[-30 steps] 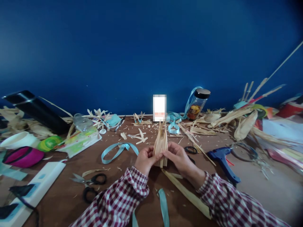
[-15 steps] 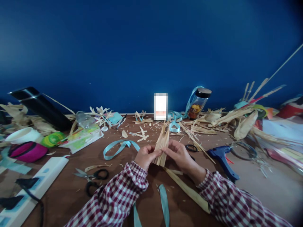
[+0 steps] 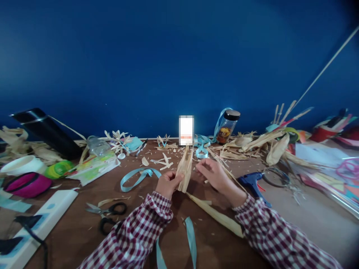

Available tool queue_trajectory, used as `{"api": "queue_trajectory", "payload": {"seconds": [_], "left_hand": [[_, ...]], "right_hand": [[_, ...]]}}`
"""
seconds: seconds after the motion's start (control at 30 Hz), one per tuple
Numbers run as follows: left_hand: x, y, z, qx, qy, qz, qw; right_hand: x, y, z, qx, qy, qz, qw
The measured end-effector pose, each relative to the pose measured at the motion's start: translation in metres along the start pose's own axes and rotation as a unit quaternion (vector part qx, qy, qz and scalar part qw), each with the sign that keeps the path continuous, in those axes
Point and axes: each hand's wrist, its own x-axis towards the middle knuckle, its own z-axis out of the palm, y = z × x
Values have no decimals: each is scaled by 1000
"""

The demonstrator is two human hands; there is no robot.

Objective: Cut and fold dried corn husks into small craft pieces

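Head view: left hand [image 3: 167, 183] pinches the pale dried corn-husk bundle [image 3: 184, 169] upright above the brown counter [image 3: 84, 224]. Right hand [image 3: 211, 172], on the bundle 0.5 s ago, has let go; fingers loosely curled, holding nothing, just beside it.

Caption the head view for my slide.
Left hand grips pale dried husk strips; right hand hovers beside them.

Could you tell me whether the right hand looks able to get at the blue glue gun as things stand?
Probably yes: the right hand is open and holds nothing, and the glue gun lies uncovered on the table just to its right.
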Motion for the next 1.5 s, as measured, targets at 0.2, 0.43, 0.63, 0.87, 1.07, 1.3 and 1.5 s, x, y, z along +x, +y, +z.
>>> {"api": "queue_trajectory", "payload": {"seconds": [0.2,0.43,0.63,0.87,1.07,1.3,1.5], "left_hand": [[2,4,-3,1,6,-16,1000],[2,1,-3,3,6,-16,1000],[1,0,0,-9,13,-22,1000],[-2,10,5,-28,23,-41,999],[0,17,0,-28,29,-35,999],[4,29,-14,-6,12,-26,1000],[3,31,-17,43,-52,-31,997]], "right_hand": [[-25,-6,-51,-379,-45,-45,923],[-34,12,-58,-501,-134,-95,850],[-23,10,-62,-511,-145,-87,843],[-9,-5,-78,-473,-124,-64,870],[-8,-9,-56,-218,-137,-39,965],[-23,-6,-25,-109,-248,-29,962],[-23,1,-19,-74,-297,-30,951]]}}
